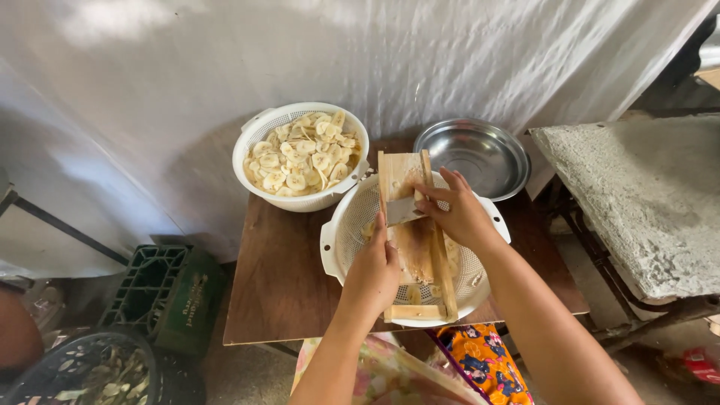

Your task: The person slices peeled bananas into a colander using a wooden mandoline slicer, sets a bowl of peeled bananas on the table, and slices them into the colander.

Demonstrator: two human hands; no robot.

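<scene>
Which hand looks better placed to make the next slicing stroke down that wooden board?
Probably the right hand: it sits by the blade of the wooden slicer, fingers curled there. The left hand grips the slicer's side, steadying it over the white colander.

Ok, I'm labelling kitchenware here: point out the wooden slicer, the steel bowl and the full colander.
Wooden slicer (pixel 398 175), head view, upper board.
Steel bowl (pixel 471 156), head view, inner base.
Full colander (pixel 257 127), head view, left rim.
</scene>
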